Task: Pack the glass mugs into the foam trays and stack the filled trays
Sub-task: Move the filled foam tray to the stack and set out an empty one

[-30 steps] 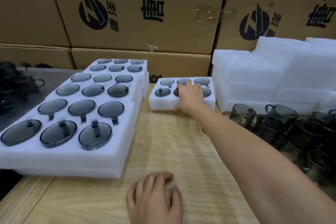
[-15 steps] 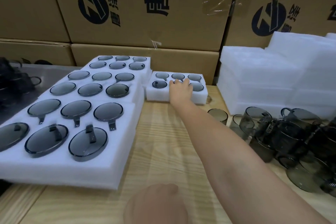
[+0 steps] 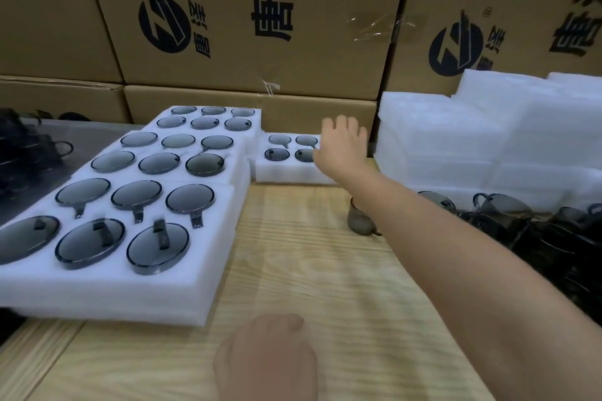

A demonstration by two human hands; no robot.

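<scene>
A small white foam tray (image 3: pixel 286 172) filled with smoky glass mugs sits far back on the wooden table, against the cartons. My right hand (image 3: pixel 342 146) hovers over its right end, fingers spread, holding nothing. My left hand (image 3: pixel 265 358) rests as a loose fist on the table near the front edge. Three filled foam trays (image 3: pixel 130 290) lie in a row on the left, one behind the other. Loose dark glass mugs (image 3: pixel 508 215) crowd the right side, and a single mug (image 3: pixel 360 218) stands just under my right forearm.
Empty white foam trays (image 3: pixel 488 140) are piled at the back right. Printed cardboard cartons (image 3: pixel 260 26) wall off the back. More dark glassware (image 3: pixel 22 153) sits on a grey surface at the far left. Bare wood (image 3: pixel 309 270) lies between the trays and the mugs.
My right hand pushed the small filled tray back toward the cartons, then lifted off it and opened. My left hand stayed on the table.
</scene>
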